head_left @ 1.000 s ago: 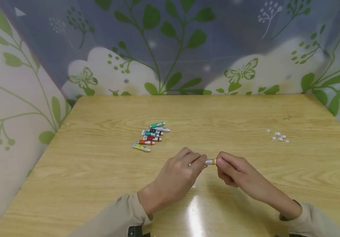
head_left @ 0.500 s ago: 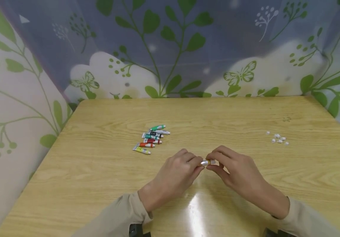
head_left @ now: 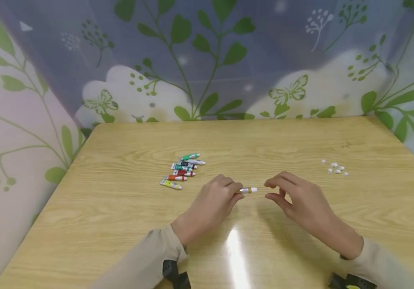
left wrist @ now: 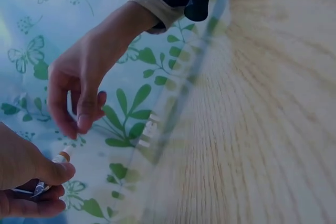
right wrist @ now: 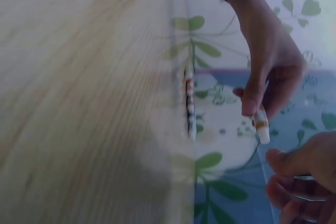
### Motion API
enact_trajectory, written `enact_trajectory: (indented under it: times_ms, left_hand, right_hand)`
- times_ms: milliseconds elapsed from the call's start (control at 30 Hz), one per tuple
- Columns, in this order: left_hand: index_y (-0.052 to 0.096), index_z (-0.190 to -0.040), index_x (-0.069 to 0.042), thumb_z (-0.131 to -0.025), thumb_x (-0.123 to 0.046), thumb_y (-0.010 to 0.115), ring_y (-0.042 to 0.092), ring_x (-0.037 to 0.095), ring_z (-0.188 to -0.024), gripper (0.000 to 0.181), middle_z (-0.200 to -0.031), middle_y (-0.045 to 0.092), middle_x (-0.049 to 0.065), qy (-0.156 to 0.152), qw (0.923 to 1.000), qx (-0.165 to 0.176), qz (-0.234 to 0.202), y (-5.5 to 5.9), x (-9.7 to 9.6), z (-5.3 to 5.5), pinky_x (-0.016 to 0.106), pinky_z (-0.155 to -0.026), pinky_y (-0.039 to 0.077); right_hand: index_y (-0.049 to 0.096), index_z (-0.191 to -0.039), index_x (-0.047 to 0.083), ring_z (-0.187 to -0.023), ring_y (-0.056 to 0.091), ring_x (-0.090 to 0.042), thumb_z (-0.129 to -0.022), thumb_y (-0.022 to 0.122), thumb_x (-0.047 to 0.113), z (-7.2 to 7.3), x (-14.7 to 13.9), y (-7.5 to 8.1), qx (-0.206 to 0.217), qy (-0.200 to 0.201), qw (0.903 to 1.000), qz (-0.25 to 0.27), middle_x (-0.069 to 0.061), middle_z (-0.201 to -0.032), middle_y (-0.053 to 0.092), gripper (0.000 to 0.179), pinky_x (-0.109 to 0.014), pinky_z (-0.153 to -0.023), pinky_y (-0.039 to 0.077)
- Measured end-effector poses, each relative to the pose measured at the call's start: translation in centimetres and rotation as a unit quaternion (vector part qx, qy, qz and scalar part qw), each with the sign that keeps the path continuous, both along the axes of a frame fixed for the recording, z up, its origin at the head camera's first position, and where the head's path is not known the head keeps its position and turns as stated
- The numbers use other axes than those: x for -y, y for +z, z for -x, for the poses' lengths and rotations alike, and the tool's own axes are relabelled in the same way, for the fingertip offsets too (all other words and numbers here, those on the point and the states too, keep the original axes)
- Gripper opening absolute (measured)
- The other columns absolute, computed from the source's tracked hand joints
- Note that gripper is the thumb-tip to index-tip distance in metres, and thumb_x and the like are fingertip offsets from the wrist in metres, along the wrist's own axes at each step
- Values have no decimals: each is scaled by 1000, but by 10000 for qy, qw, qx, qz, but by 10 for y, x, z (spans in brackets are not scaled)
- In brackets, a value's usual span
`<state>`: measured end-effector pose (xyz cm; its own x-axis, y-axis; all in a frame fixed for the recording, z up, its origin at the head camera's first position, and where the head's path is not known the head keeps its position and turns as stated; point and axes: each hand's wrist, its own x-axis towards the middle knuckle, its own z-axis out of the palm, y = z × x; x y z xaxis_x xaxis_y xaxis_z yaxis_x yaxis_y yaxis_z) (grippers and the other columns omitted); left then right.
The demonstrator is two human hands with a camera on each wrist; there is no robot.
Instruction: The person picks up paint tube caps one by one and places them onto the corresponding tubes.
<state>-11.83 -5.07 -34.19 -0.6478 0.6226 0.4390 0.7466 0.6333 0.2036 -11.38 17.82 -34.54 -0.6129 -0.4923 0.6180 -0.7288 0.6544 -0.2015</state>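
Note:
A small paint tube with an ochre band is pinched between the thumb and fingers of my left hand. Its white end points right, toward my right hand; whether that end is a cap or a nozzle I cannot tell. The left fingers hide the tube's rear part. My right hand holds nothing, its thumb and index finger curved and apart, a short gap from the tube's end. In the right wrist view, the tube hangs with its white end downward, above the right thumb.
Several paint tubes in green, black, red, orange and yellow lie grouped on the wooden table, left of centre. Several small white pieces, like caps, lie scattered to the right. A leaf-patterned curtain borders the table behind.
My right hand has let go of the tube's end and drawn back to the right with its fingers parted. The left hand keeps its hold on the tube.

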Motion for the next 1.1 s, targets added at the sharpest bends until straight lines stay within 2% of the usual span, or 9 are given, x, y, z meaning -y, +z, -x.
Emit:
enact_trajectory:
  times_ms: [67, 133, 233, 333, 433, 567, 767, 900, 1100]
  left_hand:
    - [72, -99, -2, -91, -14, 67, 62, 15, -79, 15, -89, 70, 5, 50, 9998, 178, -23, -3, -2, 5, 22, -70, 51]
    - [72, -100, -2, -92, -14, 67, 62, 15, -79, 15, -89, 70, 5, 74, 9994, 339, -7, -5, -5, 10, 22, -69, 51]
    - [72, -100, -2, -92, -13, 66, 62, 16, -79, 15, -88, 69, 5, 183, 9989, 439, 43, -8, -8, 17, 21, -69, 51]
    - [72, -99, -1, -91, -10, 67, 63, 18, -81, 13, -88, 69, 6, 392, 9979, 523, 10, -12, -13, 28, 22, -71, 52]
    - [72, -101, -1, -91, -5, 66, 64, 20, -85, 12, -91, 69, 8, 671, 9950, 734, 16, -17, -19, 41, 24, -75, 53]
    - [70, -106, -1, -93, -2, 62, 65, 18, -87, 16, -96, 69, 9, 938, 9884, 1196, 9, -25, -25, 57, 22, -75, 53]
    - [70, -110, -2, -92, -2, 63, 67, 18, -90, 19, -102, 71, 9, 1284, 9787, 1601, -80, -31, -35, 78, 23, -74, 53]
    - [71, -110, -6, -90, -5, 67, 67, 17, -93, 20, -105, 71, 7, 1478, 9714, 1849, -180, -36, -44, 89, 23, -75, 53]
    - [73, -103, -10, -89, -6, 69, 66, 14, -84, 16, -97, 72, 3, 1599, 9662, 1940, -564, -46, -52, 99, 22, -69, 51]
  right_hand:
    - [69, -93, 9, -60, 55, -3, -74, 83, 12, 2, -10, -1, 82, -152, 9999, -8, 4, -85, 65, 24, -21, -49, 45]
    - [70, -92, 9, -60, 55, -3, -65, 86, 1, 4, -20, -2, 217, -312, 9993, -17, 4, -83, 66, 32, -21, -49, 44]
    - [70, -92, 8, -59, 57, -5, -67, 85, 1, 8, -35, -5, 406, -610, 9972, -145, 2, -82, 67, 29, -22, -48, 43]
    - [71, -92, 6, -59, 59, -11, -71, 82, 1, 14, -56, -9, 691, -1089, 9911, -326, -1, -81, 68, 25, -25, -46, 42]
    - [70, -94, 2, -61, 62, -20, -75, 78, 1, 24, -81, -14, 1185, -1606, 9786, -501, -9, -82, 68, 21, -31, -45, 44]
    - [68, -99, -4, -68, 66, -32, -81, 72, 1, 39, -113, -18, 1925, -2140, 9554, -666, -20, -88, 68, 20, -38, -44, 46]
    - [64, -103, -8, -81, 61, -48, -82, 64, 2, 52, -151, -21, 2330, -2700, 9306, -825, -29, -96, 65, 23, -51, -50, 48]
    - [63, -104, -9, -82, 59, -52, -82, 62, -1, 55, -164, -23, 2389, -2760, 9264, -923, -32, -96, 64, 24, -54, -52, 47]
    - [65, -100, -8, -77, 60, -50, -82, 62, -1, 60, -166, -28, 2304, -2602, 9332, -918, -31, -90, 64, 20, -55, -54, 48]
